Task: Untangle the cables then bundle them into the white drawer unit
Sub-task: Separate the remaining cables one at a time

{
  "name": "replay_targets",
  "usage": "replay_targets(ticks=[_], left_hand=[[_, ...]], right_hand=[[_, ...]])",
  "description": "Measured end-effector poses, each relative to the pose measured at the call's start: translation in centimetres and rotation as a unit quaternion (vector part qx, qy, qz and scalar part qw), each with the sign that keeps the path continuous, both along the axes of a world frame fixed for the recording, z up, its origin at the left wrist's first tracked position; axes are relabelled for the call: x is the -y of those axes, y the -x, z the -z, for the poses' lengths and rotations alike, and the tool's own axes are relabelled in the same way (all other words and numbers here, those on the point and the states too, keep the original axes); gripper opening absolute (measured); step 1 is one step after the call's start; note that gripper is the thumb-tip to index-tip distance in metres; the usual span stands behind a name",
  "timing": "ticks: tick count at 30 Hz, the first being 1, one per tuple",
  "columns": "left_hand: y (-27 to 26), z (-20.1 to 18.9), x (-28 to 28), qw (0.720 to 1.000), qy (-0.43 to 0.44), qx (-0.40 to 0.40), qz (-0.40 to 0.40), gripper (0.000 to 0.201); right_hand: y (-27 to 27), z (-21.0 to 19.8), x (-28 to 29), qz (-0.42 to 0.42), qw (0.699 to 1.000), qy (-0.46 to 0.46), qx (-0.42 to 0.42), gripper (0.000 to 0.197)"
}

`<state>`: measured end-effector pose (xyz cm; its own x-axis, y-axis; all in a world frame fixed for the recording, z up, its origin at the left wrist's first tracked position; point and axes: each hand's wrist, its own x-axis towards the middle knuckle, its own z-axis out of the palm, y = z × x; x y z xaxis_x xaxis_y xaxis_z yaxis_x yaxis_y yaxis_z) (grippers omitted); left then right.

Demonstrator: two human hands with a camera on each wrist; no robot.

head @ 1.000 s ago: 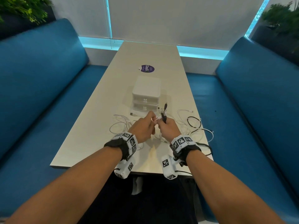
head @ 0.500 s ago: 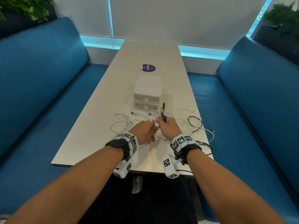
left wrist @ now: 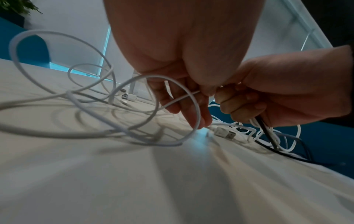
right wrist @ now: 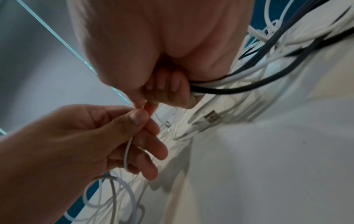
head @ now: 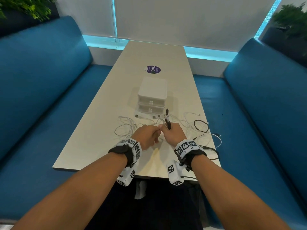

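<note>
Cables (head: 197, 130) lie tangled on the table (head: 93, 130) around both hands. Forearms extended, hands meeting above the near edge. Left hand (head: 147, 136) pinches a white cable (left wrist: 180, 97); right hand (head: 174, 134) grips a cable bunch, plugs upright. Drawer unit (head: 152, 95) just beyond, closed. Blue benches (head: 41, 83) flank the table.

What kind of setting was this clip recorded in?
Probably a booth seat in an office lounge or café: a long pale table between two blue padded benches, potted plants behind them, and a window blind at the far end.
</note>
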<state>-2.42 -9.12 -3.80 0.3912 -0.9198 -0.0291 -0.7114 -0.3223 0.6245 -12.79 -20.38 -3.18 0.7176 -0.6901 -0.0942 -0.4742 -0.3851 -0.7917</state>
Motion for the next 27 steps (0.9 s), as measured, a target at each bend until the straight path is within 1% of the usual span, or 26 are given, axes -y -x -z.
replay_targets(ticks=[2,4,6,8,9,11,13,15,17,19,23,26,27], left_hand=[[-0.1,0.5,-0.1,0.999,-0.026,0.037,0.008,0.028],[-0.9,1.0,-0.4,0.993,-0.052,0.105,0.017,0.028],[-2.0,1.3,-0.9,0.986,-0.059,0.155,0.017,0.027],[-2.7,1.2,-1.3,0.985,-0.053,0.163,0.015,0.023],[-2.9,1.1,-1.4,0.985,-0.052,0.163,0.015,0.022],[-2.6,1.1,-1.2,0.985,-0.053,0.164,0.025,0.022],[-1.7,1.3,-0.6,0.982,-0.061,0.172,0.046,0.023],[-0.5,1.2,0.0,0.979,-0.066,0.181,0.063,0.026],[0.2,1.0,0.6,0.978,-0.070,0.185,0.066,0.030],[0.3,0.7,0.7,0.979,-0.073,0.182,0.060,0.029],[0.2,0.7,0.2,0.978,-0.092,0.175,0.069,0.023],[-0.3,0.8,0.0,0.979,-0.102,0.163,0.063,0.023],[-0.5,0.8,-0.1,0.978,-0.107,0.165,0.064,0.024]], right_hand=[[-0.1,0.1,-0.1,-0.025,0.997,0.059,-0.044,0.029],[0.0,0.5,0.5,-0.027,0.989,0.120,-0.088,0.027],[0.3,1.0,1.3,0.005,0.986,0.125,-0.108,0.029],[0.5,1.1,1.7,0.025,0.989,0.099,-0.108,0.029],[0.5,0.7,1.6,0.030,0.992,0.082,-0.094,0.028],[0.4,-0.3,1.1,0.043,0.996,0.063,-0.039,0.029],[0.0,-1.5,0.5,0.033,0.997,0.066,0.005,0.033],[-0.3,-2.2,-0.2,0.002,0.998,0.065,0.026,0.032],[-0.6,-2.1,-0.7,-0.019,0.998,0.044,0.046,0.028],[-0.6,-1.8,-0.9,-0.024,0.997,0.016,0.073,0.030],[-0.6,-2.0,-1.0,-0.023,0.993,-0.011,0.113,0.036],[-0.9,-2.2,-1.4,-0.032,0.984,-0.092,0.149,0.031],[-0.9,-2.2,-1.3,-0.041,0.985,-0.084,0.145,0.029]])
